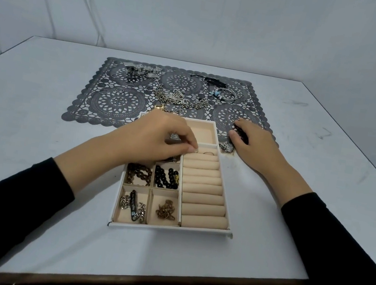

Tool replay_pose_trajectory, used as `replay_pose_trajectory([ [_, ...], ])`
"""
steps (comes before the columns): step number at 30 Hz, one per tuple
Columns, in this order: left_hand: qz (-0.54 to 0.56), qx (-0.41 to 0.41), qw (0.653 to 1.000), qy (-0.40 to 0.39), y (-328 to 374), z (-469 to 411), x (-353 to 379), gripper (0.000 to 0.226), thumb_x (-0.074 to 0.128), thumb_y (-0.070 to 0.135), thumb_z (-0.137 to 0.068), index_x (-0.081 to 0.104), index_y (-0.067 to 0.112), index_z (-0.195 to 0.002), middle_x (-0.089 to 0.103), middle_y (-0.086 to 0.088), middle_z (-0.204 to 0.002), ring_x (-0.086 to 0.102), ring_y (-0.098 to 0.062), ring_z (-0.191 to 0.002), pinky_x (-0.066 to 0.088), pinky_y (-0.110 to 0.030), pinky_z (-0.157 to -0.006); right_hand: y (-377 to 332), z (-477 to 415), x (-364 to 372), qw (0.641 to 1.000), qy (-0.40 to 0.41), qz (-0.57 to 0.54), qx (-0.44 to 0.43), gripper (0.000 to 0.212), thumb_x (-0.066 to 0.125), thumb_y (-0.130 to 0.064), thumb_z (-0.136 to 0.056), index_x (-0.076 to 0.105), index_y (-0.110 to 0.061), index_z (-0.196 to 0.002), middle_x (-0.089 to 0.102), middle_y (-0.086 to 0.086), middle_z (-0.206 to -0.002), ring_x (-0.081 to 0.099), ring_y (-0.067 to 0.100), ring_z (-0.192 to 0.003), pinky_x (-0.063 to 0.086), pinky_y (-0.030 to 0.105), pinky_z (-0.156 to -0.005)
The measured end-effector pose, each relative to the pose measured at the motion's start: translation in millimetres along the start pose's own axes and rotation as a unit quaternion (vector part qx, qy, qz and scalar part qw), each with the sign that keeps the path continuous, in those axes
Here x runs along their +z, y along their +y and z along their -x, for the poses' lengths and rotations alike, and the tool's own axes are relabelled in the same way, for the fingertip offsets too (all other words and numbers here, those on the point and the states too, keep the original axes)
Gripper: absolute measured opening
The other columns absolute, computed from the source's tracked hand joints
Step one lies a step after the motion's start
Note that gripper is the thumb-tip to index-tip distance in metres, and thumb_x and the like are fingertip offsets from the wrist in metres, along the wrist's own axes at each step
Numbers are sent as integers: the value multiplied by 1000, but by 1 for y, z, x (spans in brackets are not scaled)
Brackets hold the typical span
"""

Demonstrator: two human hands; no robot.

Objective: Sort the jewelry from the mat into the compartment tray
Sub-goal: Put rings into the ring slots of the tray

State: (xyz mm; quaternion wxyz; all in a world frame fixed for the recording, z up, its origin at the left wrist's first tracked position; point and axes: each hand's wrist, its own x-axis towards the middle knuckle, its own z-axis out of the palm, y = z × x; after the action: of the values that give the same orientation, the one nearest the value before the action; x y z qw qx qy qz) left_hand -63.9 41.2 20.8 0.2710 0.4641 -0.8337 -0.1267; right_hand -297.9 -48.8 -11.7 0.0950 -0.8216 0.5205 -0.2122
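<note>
Beige rolls [202, 188]: left hand [159, 136] pinches a ring [195, 150] at tray [170, 229] far slot; best pressed upright, gently. Right hand [256, 147] fingers [239, 125]: hold unclear.

Mat [115, 105]: dark grey, lacy cut-outs with round medallions
Tray [170, 228]: white outside, beige lining
Ring rolls [202, 188]: beige
Beads, left cell [138, 176]: brown
Beads, right cell [165, 179]: black
Table [40, 121]: pale grey
Sleeves [4, 201]: black
</note>
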Motion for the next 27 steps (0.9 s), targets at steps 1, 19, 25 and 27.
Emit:
replay_pose_trajectory([
  [1,2,-3,1000,-6,0,-1,-1,12,71,25,-88,77,21,-98,72,13,-93,66,0,-89,56,-29,-80,0,0,0,1000,-2,0,1,34,46,-29,-99,58,-7,-121,59,8,-126,51,24,-117,31,22,-86],
  [19,149,-159,976,-14,6,-8,-2,11,79,22,-80,77,20,-91,74,3,-83,69,-10,-81,51,-12,-72,1,-2,1,1000,-3,-2,4,41,45,-33,-99,51,-13,-134,53,2,-138,45,20,-127,30,23,-97],
  [25,125,-150,981,-9,9,-7,-2,12,80,20,-79,77,19,-91,74,6,-83,69,-6,-81,50,-9,-74,1,-2,0,1000,5,-3,2,36,46,-31,-99,55,-11,-128,57,4,-132,48,21,-121,29,20,-84],
  [27,130,-143,981,-3,9,-5,-3,13,79,22,-80,76,19,-92,74,6,-85,69,-5,-81,51,-11,-74,2,-2,0,1000,3,-10,7,36,47,-32,-98,55,-13,-128,57,2,-131,49,20,-121,29,20,-83],
])
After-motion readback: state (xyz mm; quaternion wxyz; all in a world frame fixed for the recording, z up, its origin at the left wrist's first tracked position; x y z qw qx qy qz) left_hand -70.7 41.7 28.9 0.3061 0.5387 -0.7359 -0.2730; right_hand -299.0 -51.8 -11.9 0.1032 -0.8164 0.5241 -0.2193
